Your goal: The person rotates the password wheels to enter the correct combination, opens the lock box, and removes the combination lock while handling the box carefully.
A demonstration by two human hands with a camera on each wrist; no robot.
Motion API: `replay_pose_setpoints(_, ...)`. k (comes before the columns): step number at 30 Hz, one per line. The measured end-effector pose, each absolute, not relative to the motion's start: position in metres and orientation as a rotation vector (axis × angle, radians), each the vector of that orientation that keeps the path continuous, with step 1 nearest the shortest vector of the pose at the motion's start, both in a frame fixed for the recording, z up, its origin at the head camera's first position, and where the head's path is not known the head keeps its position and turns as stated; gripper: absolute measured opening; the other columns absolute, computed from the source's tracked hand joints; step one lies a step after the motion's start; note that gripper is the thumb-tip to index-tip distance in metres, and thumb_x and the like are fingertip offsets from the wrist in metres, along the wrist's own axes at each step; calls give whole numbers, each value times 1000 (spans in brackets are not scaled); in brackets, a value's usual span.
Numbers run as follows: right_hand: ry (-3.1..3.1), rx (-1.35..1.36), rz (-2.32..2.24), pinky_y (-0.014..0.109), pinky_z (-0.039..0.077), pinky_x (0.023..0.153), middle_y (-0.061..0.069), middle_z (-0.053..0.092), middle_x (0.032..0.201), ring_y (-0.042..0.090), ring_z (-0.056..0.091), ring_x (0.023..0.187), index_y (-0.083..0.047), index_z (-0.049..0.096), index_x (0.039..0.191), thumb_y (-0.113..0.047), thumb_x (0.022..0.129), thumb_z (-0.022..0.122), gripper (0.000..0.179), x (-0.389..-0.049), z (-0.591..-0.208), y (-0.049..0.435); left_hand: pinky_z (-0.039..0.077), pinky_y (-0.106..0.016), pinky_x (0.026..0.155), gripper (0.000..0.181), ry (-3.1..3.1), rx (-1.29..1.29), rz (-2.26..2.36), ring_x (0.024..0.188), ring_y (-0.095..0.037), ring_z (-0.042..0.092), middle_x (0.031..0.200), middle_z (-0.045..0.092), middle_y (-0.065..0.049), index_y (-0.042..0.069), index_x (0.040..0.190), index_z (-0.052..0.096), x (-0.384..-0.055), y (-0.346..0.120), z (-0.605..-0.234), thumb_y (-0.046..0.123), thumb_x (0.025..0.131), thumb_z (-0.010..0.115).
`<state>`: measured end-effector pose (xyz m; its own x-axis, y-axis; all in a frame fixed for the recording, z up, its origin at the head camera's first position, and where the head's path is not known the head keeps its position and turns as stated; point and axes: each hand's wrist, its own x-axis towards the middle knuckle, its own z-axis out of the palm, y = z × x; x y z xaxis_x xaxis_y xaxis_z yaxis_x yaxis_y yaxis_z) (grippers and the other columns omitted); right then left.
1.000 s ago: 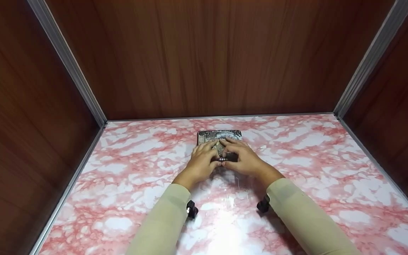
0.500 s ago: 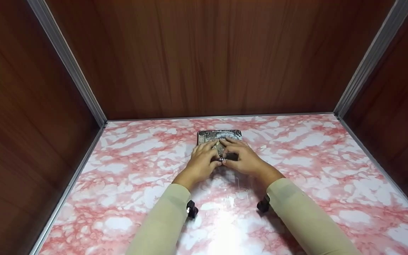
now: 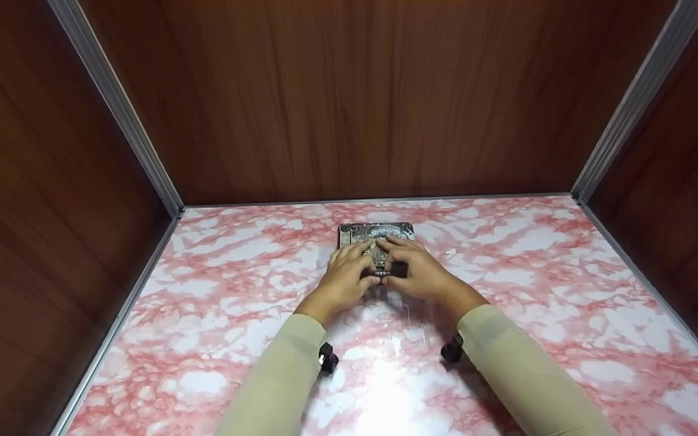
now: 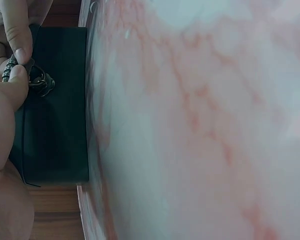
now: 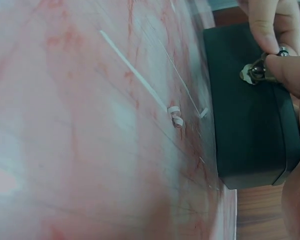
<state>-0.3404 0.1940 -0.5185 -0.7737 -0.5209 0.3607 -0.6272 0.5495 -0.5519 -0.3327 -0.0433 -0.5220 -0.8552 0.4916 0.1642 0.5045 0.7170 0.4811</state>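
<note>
A small dark box [image 3: 361,232] with a patterned lid lies towards the back of the table. At its front, a combination padlock [image 4: 10,69] with ridged number dials hangs by its shackle from a metal clasp [image 5: 249,74]. My left hand [image 3: 345,274] reaches over the lid from the left and pinches the padlock's one end. From the right, my right hand [image 3: 422,271] has its thumb and curled forefinger at the padlock's other end. Both hands' other fingers rest on the lid. The fingers hide part of the padlock in each view.
The marbled red and white table [image 3: 203,339] is bounded by brown wood-grain panels [image 3: 349,109] at the back and sides. Black wrist cameras hang below both sleeves. A white strip [image 5: 135,67] shows on the tabletop before the box.
My right thumb and forefinger have shifted slightly right, and more of the padlock's dials show between the two thumbs. The left hand and the box have stayed in place.
</note>
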Motion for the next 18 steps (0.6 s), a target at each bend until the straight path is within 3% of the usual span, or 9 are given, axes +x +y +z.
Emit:
replay_pose_setpoints(7,-2649,952,1050,80,22,137,12,55,174,46,39,170,-16,72,95,-17,93,87,16,-339,-519,193,8,-57,147,20,-2889,-844,-833,176,-34,25,189,32,-4,18,117,71,-333,-44,-523,37,112,70)
replay_pose_setpoints(18,-2641,942,1085,76,26,138,12,55,173,44,39,170,-16,72,94,-18,94,88,16,-338,-517,191,12,-56,147,24,-2871,-859,-823,175,-33,27,188,33,-5,17,116,72,-334,-44,-523,40,112,67)
